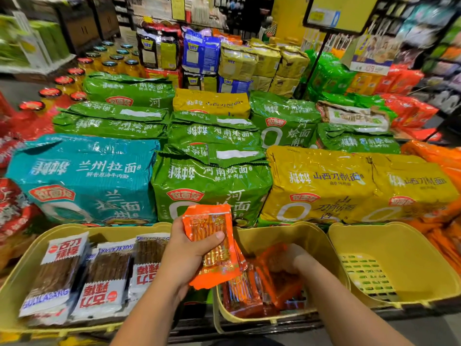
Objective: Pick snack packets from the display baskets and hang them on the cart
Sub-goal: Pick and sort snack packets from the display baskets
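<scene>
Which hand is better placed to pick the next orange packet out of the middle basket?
Right. The right hand is down among the packets in the middle basket, while the left hand is full, gripping an orange packet.

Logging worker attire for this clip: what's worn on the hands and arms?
Nothing visible. The left hand and right hand are bare, with no gloves, rings or watch, and both forearms show no sleeve. The right hand is blurred, so details there are uncertain.
</scene>
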Demonstrator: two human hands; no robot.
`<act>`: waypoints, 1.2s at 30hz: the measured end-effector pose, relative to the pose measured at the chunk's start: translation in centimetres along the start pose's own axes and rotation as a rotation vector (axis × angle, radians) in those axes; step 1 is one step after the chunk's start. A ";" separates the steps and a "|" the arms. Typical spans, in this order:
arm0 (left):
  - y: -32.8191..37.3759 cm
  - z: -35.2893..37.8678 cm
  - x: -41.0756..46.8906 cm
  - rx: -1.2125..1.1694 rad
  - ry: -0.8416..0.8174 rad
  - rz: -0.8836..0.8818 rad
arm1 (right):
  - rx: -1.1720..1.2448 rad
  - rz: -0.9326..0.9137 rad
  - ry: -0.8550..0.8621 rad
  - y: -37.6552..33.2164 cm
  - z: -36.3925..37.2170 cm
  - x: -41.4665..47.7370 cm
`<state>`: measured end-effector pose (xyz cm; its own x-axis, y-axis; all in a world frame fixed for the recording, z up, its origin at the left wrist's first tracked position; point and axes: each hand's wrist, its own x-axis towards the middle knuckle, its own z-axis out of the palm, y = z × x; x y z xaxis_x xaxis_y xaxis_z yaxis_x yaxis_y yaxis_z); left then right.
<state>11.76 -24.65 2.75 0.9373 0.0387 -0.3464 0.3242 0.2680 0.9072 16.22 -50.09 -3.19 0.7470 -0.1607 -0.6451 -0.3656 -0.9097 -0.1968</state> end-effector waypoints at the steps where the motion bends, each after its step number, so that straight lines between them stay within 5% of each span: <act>1: 0.0 0.0 0.1 0.001 -0.003 0.002 | -0.032 -0.003 0.005 0.2 0.0 -0.3; 9: 0.4 1.5 0.7 0.025 -0.057 -0.004 | 0.054 0.098 -0.053 0.3 0.7 0.1; 18: 0.6 2.7 0.7 0.067 -0.087 -0.020 | -0.237 0.116 0.186 1.2 -0.2 -0.6; 23: 0.6 3.0 0.8 0.040 -0.120 -0.060 | -0.415 -0.075 -0.219 0.9 1.3 0.2; 26: 0.6 3.1 0.9 -0.038 -0.128 -0.110 | -0.425 -0.047 -0.201 0.9 0.6 -0.3; 29: 0.4 2.9 1.0 -0.098 -0.148 -0.123 | -0.054 -0.108 0.006 0.5 -1.4 -1.5; 33: 0.4 2.9 0.9 -0.113 -0.173 -0.115 | 1.158 -0.260 -0.077 -1.3 -2.7 -5.9; 36: 0.3 3.3 0.9 -0.046 -0.202 -0.085 | 1.340 -0.408 -0.158 -1.8 -2.2 -7.6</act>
<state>13.07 -27.73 3.51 0.9150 -0.1781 -0.3621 0.4012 0.3056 0.8635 12.46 -48.11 3.67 0.8905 0.1476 -0.4303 -0.4521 0.1824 -0.8731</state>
